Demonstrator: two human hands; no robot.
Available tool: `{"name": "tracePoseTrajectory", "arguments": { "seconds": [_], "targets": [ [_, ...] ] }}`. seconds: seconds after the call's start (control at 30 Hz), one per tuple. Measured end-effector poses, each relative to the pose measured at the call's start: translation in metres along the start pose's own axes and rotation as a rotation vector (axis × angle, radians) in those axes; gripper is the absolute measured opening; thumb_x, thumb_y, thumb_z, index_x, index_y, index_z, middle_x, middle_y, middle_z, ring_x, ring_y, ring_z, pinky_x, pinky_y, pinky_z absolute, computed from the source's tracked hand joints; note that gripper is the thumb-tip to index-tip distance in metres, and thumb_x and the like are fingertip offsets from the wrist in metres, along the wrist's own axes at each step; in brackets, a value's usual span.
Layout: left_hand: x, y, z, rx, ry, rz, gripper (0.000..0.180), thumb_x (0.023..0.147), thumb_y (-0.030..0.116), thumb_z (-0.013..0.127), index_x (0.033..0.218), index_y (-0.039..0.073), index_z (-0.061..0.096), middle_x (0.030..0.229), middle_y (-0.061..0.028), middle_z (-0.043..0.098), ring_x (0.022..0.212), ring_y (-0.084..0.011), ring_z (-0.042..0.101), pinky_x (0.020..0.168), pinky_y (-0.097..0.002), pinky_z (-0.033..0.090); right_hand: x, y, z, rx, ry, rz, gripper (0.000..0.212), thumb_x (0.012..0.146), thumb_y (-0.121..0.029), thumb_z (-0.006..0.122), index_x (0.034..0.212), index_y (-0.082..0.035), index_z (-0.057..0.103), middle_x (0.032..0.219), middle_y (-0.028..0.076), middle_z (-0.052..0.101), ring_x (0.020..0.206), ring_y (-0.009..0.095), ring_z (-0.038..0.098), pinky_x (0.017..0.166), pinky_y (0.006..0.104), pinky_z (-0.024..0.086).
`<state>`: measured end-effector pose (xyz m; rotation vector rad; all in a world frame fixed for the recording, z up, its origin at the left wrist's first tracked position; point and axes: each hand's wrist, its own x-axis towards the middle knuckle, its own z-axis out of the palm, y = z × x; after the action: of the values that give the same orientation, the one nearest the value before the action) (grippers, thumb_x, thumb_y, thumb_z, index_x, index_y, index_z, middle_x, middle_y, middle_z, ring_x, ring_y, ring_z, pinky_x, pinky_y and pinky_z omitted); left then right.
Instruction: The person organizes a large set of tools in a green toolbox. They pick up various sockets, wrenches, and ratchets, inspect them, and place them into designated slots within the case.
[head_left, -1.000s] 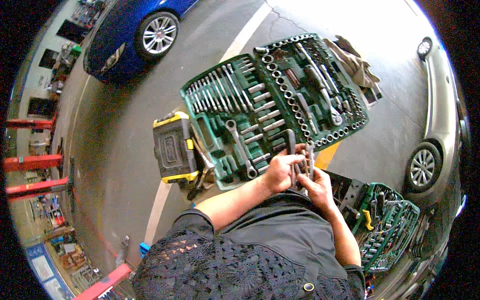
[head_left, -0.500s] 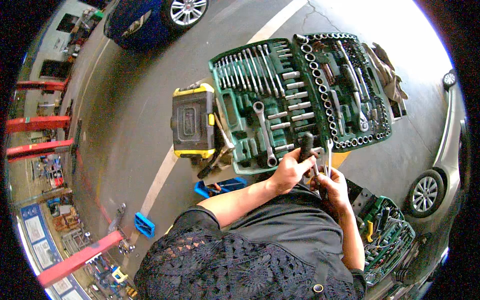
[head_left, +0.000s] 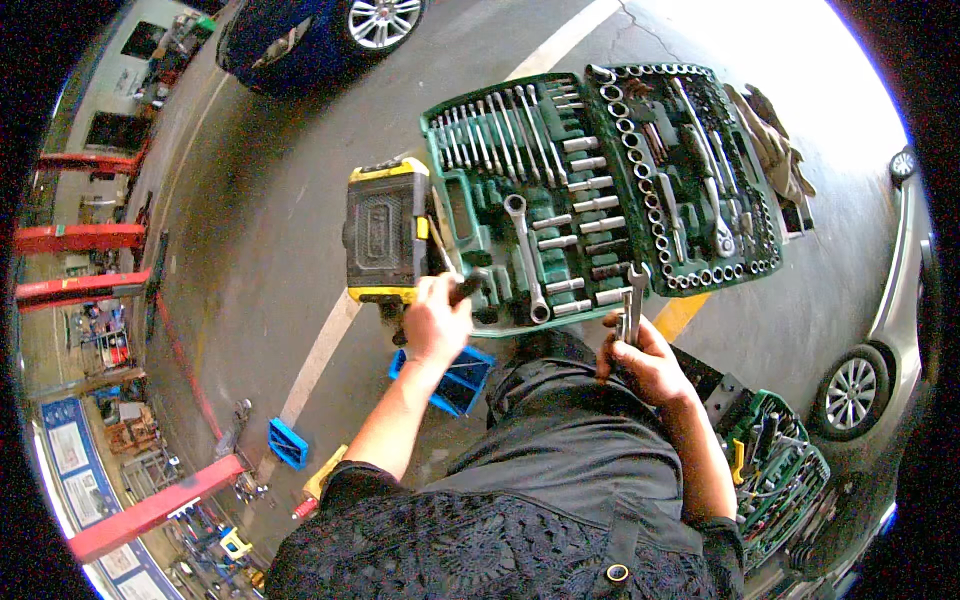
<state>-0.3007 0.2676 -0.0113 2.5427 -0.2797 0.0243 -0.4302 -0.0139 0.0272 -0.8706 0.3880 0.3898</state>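
Note:
In front of me a green tool case lies open, with wrenches in its upper left and rows of sockets across it. My left hand is closed around a dark-handled tool at the case's lower left corner; its working end is hidden. Close by lies a metal shaft, between the case and a black and yellow toolbox. My right hand grips an open-end wrench with its jaw pointing up, along with other metal pieces. A large ratchet wrench rests in the case.
Blue trays are on the floor below the case. To my lower right sits another green tool case full of tools. Brown gloves lie past the right side. Cars stand far left and right, and red lift arms at left.
My left hand has moved left from beside my right hand to the case's lower left corner, carrying the dark-handled tool. My right hand has shifted slightly left and still holds the wrench.

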Motion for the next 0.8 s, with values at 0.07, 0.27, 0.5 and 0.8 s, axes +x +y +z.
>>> {"name": "tracePoseTrajectory", "arguments": {
  "seconds": [0.07, 0.27, 0.5, 0.8],
  "targets": [
    [0.003, -0.014, -0.007, 0.237, -0.081, -0.026, 0.026, 0.078, 0.021, 0.07, 0.101, 0.012, 0.062, 0.099, -0.0109, 0.06, 0.087, -0.0342, 0.063, 0.073, -0.0428, 0.051, 0.0, 0.0, -0.004, 0.038, -0.021, -0.066, 0.024, 0.088, -0.013, 0.062, 0.109, -0.007, 0.05, 0.081, 0.005, 0.059, 0.075, 0.015, 0.057, 0.071, 0.0301, 0.046],
    [0.009, -0.022, 0.0, 0.283, -0.175, 0.005, 0.025, 0.078, 0.02, 0.07, 0.099, 0.01, 0.062, 0.098, -0.0123, 0.063, 0.09, -0.035, 0.062, 0.076, -0.0439, 0.05, 0.004, 0.002, -0.008, -0.338, 0.086, 0.067, 0.022, 0.089, -0.018, 0.064, 0.081, -0.007, 0.047, 0.063, 0.003, 0.054, 0.056, 0.014, 0.054, 0.054, 0.0294, 0.046],
    [0.001, 0.025, -0.005, -0.107, -0.04, 0.241, 0.024, 0.077, 0.005, 0.068, 0.099, -0.002, 0.061, 0.088, -0.0175, 0.061, 0.08, -0.0342, 0.062, 0.07, -0.0394, 0.049, 0.012, 0.019, -0.01, -0.443, 0.076, -0.132, 0.021, 0.092, -0.027, 0.06, 0.088, -0.007, 0.06, 0.067, -0.004, 0.052, 0.062, 0.007, 0.048, 0.057, 0.0257, 0.042],
    [-0.002, 0.063, 0.015, -0.24, -0.11, 0.439, 0.03, 0.07, 0.007, 0.067, 0.099, 0.002, 0.06, 0.089, -0.0177, 0.061, 0.083, -0.0366, 0.061, 0.075, -0.0403, 0.051, 0.013, 0.016, -0.001, -0.383, 0.052, -0.102, 0.024, 0.093, -0.024, 0.061, 0.109, -0.007, 0.064, 0.071, -0.005, 0.054, 0.062, 0.003, 0.046, 0.055, 0.0228, 0.04]
  ]
}}
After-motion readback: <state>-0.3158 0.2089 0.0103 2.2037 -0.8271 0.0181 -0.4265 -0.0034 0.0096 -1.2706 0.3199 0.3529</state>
